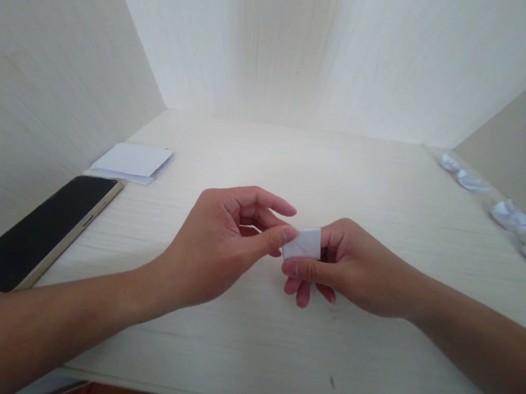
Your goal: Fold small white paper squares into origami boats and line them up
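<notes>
Between my hands, above the middle of the desk, is a small folded piece of white paper (303,245). My right hand (345,263) grips it from the right, thumb along its lower front edge and fingers behind it. At its upper left corner, my left hand (230,244) pinches the paper with the thumb on the front. The left index finger is raised and bent, apart from the paper. What lies behind the paper is partly hidden by it.
A smartphone (43,231) with a dark screen lies at the left. Behind it, a small stack of white paper sheets (133,160) rests by the wall. Several folded paper pieces (513,214) line the right edge. Pale panels (295,42) enclose the desk (246,356) at back and sides.
</notes>
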A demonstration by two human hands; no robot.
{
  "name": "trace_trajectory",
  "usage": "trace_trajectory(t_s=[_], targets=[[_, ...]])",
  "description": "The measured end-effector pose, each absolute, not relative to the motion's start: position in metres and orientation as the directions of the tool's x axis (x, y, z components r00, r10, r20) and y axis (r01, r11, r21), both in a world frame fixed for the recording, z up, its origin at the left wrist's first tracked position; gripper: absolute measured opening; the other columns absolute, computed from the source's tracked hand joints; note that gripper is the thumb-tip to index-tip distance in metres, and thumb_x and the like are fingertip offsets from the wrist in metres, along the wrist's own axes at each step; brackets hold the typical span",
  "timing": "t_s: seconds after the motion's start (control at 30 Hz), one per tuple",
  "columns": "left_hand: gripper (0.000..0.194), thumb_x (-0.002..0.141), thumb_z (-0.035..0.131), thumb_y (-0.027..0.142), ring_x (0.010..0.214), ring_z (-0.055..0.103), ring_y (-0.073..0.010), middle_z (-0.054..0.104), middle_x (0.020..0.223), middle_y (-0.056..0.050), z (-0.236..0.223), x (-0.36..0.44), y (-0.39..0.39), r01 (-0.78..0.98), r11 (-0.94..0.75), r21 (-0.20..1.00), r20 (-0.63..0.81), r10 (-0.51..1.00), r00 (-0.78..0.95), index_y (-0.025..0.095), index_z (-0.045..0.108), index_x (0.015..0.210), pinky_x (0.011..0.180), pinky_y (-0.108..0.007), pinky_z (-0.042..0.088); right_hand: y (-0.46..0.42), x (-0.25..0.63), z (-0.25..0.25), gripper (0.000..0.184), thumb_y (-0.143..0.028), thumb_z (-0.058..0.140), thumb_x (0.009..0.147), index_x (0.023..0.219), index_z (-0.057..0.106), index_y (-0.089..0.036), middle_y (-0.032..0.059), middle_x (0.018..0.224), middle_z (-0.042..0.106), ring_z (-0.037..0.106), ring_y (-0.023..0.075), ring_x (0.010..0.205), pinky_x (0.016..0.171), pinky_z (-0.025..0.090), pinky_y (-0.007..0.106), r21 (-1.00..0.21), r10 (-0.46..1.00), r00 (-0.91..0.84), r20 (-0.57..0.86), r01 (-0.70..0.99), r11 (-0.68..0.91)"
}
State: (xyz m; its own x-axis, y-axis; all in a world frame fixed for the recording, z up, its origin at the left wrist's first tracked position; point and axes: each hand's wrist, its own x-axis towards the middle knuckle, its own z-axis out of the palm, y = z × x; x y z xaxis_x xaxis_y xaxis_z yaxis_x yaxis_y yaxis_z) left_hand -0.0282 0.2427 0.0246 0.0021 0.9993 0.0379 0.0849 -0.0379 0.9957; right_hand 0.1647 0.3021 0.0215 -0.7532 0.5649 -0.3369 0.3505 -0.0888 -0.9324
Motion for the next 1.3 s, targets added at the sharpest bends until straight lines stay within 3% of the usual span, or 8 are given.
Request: trace_trajectory(t_s=[0.3, 0.47, 0.6, 0.7, 0.8, 1.03, 1.3], targets=[[0.019, 0.079, 0.083, 0.023, 0.066, 0.074, -0.0141, 0.078, 0.072, 0.002, 0.027, -0.030, 0.245, 0.082, -0.057, 0.995, 0.055, 0.998, 0.018, 0.019, 0.075, 0.096, 0.061, -0.022, 0.058, 0.306, 0.169, 0.018, 0.039, -0.054, 0.080, 0.083, 0.078, 0.081, -0.015, 0.0058, 0.064, 0.075, 0.063, 0.0115, 0.047, 0.037, 0.039, 0.019, -0.944, 0.532, -0.781, -0.327, 0.294, -0.150], [0.022, 0.079, 0.083, 0.019, 0.063, 0.074, -0.0122, 0.076, 0.067, 0.004, 0.029, -0.033, 0.250, 0.079, -0.032, 0.996, 0.033, 0.999, -0.014, 0.017, 0.074, 0.098, 0.059, -0.019, 0.058, 0.312, 0.174, 0.011, 0.044, -0.056, 0.076, 0.086, 0.082, 0.081, -0.013, 0.0120, 0.082, 0.081, 0.072, 0.0157, 0.055, 0.035, 0.041, 0.019, -0.951, 0.532, -0.788, -0.310, 0.247, -0.188], [0.019, 0.080, 0.081, 0.017, 0.063, 0.074, -0.0107, 0.076, 0.067, 0.005, 0.030, -0.033, 0.251, 0.063, 0.004, 0.998, -0.004, 1.000, -0.009, 0.017, 0.073, 0.098, 0.060, -0.017, 0.059, 0.314, 0.175, 0.013, 0.045, -0.056, 0.077, 0.086, 0.087, 0.083, -0.012, 0.0098, 0.068, 0.077, 0.068, 0.0139, 0.052, 0.038, 0.043, 0.019, -0.948, 0.505, -0.803, -0.317, 0.273, -0.162], [0.018, 0.080, 0.081, 0.015, 0.062, 0.073, -0.0100, 0.076, 0.067, 0.005, 0.030, -0.033, 0.252, 0.044, 0.022, 0.999, -0.023, 1.000, 0.007, 0.016, 0.073, 0.096, 0.060, -0.016, 0.059, 0.315, 0.175, 0.017, 0.041, -0.055, 0.079, 0.085, 0.088, 0.084, -0.015, 0.0096, 0.077, 0.080, 0.065, 0.0117, 0.054, 0.046, 0.049, 0.021, -0.969, 0.570, -0.788, -0.233, 0.240, -0.064], [0.018, 0.079, 0.080, 0.014, 0.060, 0.072, -0.0097, 0.076, 0.065, 0.005, 0.028, -0.032, 0.253, 0.030, 0.065, 0.997, -0.066, 0.996, 0.052, 0.016, 0.072, 0.095, 0.059, -0.016, 0.059, 0.315, 0.175, 0.020, 0.040, -0.055, 0.074, 0.089, 0.078, 0.084, -0.018, 0.0074, 0.076, 0.080, 0.059, 0.0106, 0.055, 0.051, 0.050, 0.023, -0.975, 0.650, -0.748, -0.132, 0.215, 0.049], [0.020, 0.078, 0.079, 0.012, 0.060, 0.072, -0.0103, 0.076, 0.064, 0.004, 0.029, -0.033, 0.253, 0.010, 0.120, 0.993, -0.120, 0.986, 0.114, 0.015, 0.071, 0.096, 0.058, -0.017, 0.059, 0.314, 0.177, 0.023, 0.038, -0.054, 0.076, 0.086, 0.074, 0.082, -0.019, 0.0049, 0.069, 0.076, 0.054, 0.0106, 0.053, 0.048, 0.043, 0.023, -0.962, 0.630, -0.759, -0.165, 0.264, 0.067], [0.019, 0.080, 0.079, 0.015, 0.065, 0.073, -0.0116, 0.077, 0.074, 0.001, 0.019, -0.033, 0.253, -0.020, 0.177, 0.984, -0.172, 0.972, 0.163, 0.015, 0.072, 0.098, 0.063, -0.021, 0.061, 0.313, 0.176, 0.022, 0.037, -0.050, 0.076, 0.087, 0.069, 0.077, -0.017, -0.0032, 0.048, 0.051, 0.040, 0.0087, 0.047, 0.045, 0.026, 0.024, -0.927, 0.688, -0.711, -0.148, 0.342, 0.154]])
